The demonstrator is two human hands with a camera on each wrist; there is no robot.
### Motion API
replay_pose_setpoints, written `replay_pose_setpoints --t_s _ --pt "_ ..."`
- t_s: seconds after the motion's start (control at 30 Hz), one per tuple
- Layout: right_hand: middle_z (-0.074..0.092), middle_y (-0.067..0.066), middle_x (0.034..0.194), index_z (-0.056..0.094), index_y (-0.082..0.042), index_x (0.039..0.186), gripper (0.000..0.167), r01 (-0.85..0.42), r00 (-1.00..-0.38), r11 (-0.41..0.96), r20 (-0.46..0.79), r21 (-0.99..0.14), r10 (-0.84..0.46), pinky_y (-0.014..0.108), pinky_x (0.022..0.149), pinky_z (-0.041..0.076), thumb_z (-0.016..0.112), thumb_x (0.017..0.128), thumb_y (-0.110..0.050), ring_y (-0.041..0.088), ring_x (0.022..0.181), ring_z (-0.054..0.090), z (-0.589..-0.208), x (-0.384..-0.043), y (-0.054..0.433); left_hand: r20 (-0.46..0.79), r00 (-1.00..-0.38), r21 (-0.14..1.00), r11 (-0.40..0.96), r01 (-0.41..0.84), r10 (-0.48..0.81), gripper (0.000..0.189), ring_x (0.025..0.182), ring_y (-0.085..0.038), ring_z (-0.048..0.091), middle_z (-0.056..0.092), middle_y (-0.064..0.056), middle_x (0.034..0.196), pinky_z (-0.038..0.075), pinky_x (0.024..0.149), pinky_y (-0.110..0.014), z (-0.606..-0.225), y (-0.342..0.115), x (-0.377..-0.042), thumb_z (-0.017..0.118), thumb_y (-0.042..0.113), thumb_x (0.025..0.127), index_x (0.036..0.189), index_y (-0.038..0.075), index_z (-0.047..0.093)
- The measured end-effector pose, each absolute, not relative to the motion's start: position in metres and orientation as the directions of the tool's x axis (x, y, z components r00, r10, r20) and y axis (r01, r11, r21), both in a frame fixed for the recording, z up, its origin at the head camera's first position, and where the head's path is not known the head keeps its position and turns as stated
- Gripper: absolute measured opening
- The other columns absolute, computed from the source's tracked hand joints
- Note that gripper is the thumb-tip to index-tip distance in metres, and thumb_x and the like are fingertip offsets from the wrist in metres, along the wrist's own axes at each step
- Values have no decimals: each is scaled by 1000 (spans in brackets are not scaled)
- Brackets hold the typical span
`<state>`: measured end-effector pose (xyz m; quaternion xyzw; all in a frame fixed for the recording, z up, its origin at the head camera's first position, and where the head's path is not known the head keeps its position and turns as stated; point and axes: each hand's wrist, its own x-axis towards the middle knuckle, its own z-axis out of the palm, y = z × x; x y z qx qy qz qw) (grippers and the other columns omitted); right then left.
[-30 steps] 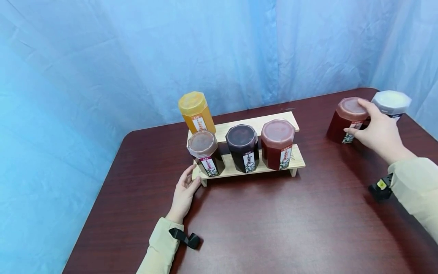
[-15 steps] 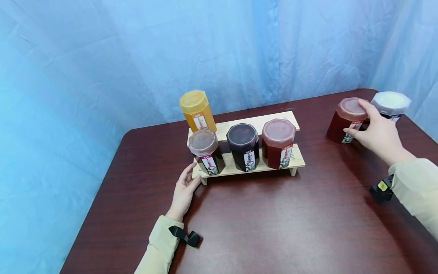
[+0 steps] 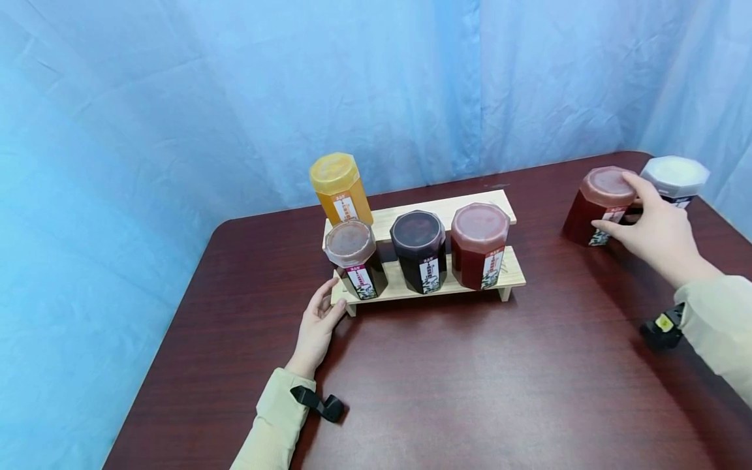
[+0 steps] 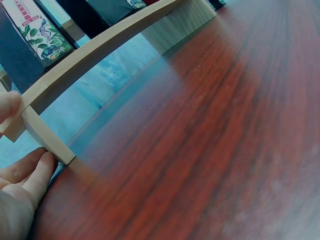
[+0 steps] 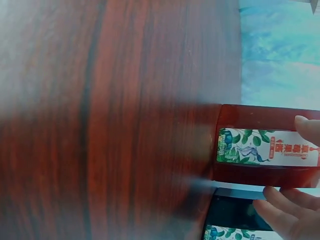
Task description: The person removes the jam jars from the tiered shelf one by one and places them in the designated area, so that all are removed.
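My left hand [image 3: 313,336] grips the left end of a pale two-step wooden rack [image 3: 405,295]. In the left wrist view the thumb lies against the shelf edge and the fingertips [image 4: 44,159] are beside the rack's leg [image 4: 47,135]. At the far right my right hand [image 3: 660,232] holds a dark red jar [image 3: 578,219] standing upright on the table. Its thumb [image 5: 309,129] rests by the label, with the other fingers along the opposite side. Right behind those fingers stands a dark jar with a whitish lid [image 3: 675,173], partly hidden by the hand.
The rack's lower step bears a brown-lidded jar [image 3: 360,274], a blackish jar [image 3: 420,264] and a red jar [image 3: 472,264]. A yellow jar [image 3: 336,183] stands at the left of the upper step. Beyond the dark wood table [image 3: 446,385] hangs a blue curtain [image 3: 352,85].
The right wrist and sleeve have shifted slightly to the right. Both hands keep their holds, and the jars and rack stay in place while the head view drifts a little.
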<state>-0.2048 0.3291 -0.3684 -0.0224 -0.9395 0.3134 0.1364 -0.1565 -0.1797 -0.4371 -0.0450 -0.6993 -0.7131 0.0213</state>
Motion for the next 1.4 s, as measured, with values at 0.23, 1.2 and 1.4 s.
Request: replay_pose_setpoints --t_s 0.23,1.2,1.4 --pt "46 38 126 12 -16 153 88 -6 -966 842 220 -539 134 67 87 32 68 86 -28 52 104 50 -367 -199 328 81 -996 996 -24 81 32 50 96 -2 58 56 -14 119 46 85 -18 -436 -179 -157 52 -2 93 141 -1 37" --pt "57 26 115 32 -13 145 75 -62 -983 819 175 -570 47 50 78 44 70 84 -36 26 91 64 -364 -173 304 98 -995 995 -1 98 25 50 99 0 56 53 -12 129 45 87 -15 -439 -181 -157 55 1 93 140 -1 39" --pt "54 30 120 33 -5 144 72 -72 -988 807 155 -586 25 47 79 47 66 87 -36 47 102 57 -361 -176 295 91 -996 996 -3 91 24 49 101 0 56 52 -12 129 45 87 -15 -439 -181 -157 54 0 93 140 -1 39"
